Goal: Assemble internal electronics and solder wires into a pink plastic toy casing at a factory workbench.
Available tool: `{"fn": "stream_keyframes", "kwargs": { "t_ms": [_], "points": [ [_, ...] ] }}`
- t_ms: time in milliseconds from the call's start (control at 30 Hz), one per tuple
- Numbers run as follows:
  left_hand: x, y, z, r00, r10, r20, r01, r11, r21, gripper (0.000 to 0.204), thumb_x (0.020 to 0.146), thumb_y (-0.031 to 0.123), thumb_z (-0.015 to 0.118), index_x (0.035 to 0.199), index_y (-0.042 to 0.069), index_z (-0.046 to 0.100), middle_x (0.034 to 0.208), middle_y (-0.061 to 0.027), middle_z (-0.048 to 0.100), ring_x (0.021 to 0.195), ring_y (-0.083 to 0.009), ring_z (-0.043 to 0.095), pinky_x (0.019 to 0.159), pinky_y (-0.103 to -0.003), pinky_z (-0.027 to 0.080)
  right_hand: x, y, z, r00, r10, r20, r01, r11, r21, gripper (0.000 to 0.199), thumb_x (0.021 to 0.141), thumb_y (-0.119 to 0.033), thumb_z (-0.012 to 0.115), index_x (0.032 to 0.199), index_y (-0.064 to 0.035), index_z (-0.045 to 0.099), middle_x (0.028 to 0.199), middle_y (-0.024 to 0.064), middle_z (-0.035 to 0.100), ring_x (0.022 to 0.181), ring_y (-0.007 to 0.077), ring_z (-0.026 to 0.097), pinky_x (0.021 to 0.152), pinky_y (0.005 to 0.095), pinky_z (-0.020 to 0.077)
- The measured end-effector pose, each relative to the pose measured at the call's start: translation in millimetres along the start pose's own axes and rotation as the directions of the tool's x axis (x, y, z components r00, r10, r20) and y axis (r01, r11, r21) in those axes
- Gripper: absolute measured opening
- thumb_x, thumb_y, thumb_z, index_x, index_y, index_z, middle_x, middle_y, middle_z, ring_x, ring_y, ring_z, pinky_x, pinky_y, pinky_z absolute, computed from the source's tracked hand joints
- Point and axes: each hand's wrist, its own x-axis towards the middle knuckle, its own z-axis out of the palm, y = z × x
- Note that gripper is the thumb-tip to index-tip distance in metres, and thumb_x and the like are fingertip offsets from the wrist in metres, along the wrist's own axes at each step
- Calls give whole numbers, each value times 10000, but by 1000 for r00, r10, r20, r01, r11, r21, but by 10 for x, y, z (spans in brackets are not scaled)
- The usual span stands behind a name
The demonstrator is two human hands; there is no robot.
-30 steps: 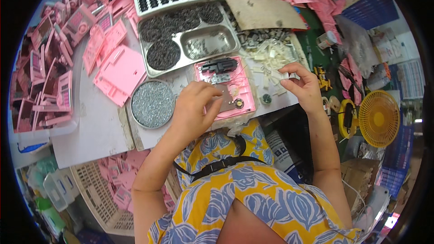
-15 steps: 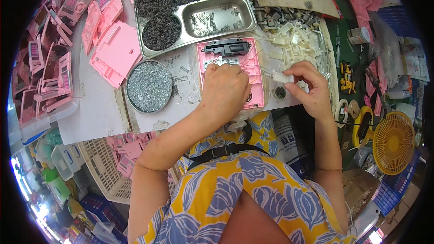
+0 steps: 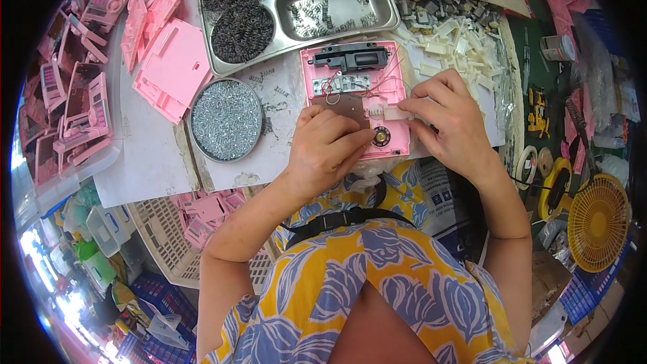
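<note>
A pink plastic case (image 3: pixel 400 143) lies on the work surface, its inside facing up. My right hand (image 3: pixel 450 125) pinches a small white plastic slider (image 3: pixel 396 114) over the right side of the case. A coil spring (image 3: pixel 377 113) sits at the slider's left end. Over the lower left of the case is my left hand (image 3: pixel 325 143), fingers curled together; whatever its fingertips grip is hidden. Beside those fingertips is a black round part (image 3: pixel 381 136). Inside the case are a brown plate (image 3: pixel 344 109), a metal strip (image 3: pixel 342 84), thin wires and a black module (image 3: pixel 350 58).
A metal tray (image 3: pixel 397 19) of springs stands behind the case. Left of it is a round tin (image 3: pixel 226 119) of small metal parts, then pink panels (image 3: pixel 172 71). White plastic pieces (image 3: pixel 461 47) are heaped at back right. A yellow fan (image 3: pixel 598 222) stands at right.
My right hand has brought the white slider and spring left and onto the case. My left hand has moved down from the metal strip, uncovering the brown plate. The view has shifted slightly.
</note>
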Motion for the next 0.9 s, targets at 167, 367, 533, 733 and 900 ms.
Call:
{"fn": "stream_keyframes", "kwargs": {
  "t_ms": [167, 367, 533, 733, 900],
  "points": [
    [9, -11, -22, 1000, 4, 10, -3, 1000, -5, 253, 717, 104, 795, 961, 137, 735, 869, 20, 626, 797, -172, 593, 795, -383, 398, 93, 137, 56, 995, -99, -26, 100, 994, 38, 241, 702, -72, 767, 939, -62, 717, 951, 51, 649, 921, 264, 566, 815, 373, 483],
    [15, -26, -18, 1000, -8, 0, 8, 999, -42, 261, 704, 84, 805, 952, 134, 744, 883, 7, 642, 782, -181, 596, 780, -378, 396, 102, 52, 44, 990, -138, 5, 138, 983, -123, 237, 706, -87, 770, 937, -76, 717, 953, 36, 659, 910, 249, 577, 795, 370, 453],
    [24, -21, -31, 1000, -1, -3, 1, 999, -48, 287, 673, 62, 828, 942, 129, 752, 908, -13, 665, 765, -194, 602, 772, -363, 403, 86, 186, 103, 993, -116, -16, 117, 988, 95, 231, 707, -89, 773, 933, -67, 727, 950, 41, 667, 907, 253, 580, 805, 370, 459],
    [37, -16, 7, 1000, 15, 22, -15, 1000, 8, 248, 726, 117, 773, 964, 137, 705, 1139, -2, 687, 878, -182, 599, 855, -399, 410, 45, 179, 286, 1000, -2, 0, 2, 975, 221, 211, 727, -92, 766, 934, -63, 744, 949, 51, 670, 931, 271, 574, 827, 371, 481],
    [72, 6, -90, 974, 34, 222, -59, 992, 109, 317, 757, 111, 758, 1061, 130, 673, 1246, -11, 677, 946, -200, 598, 901, -401, 403, 105, 15, 192, 997, -36, 67, 38, 999, -24, 210, 734, -116, 769, 938, -70, 749, 950, 48, 667, 969, 266, 567, 847, 364, 489]
  ]
}}
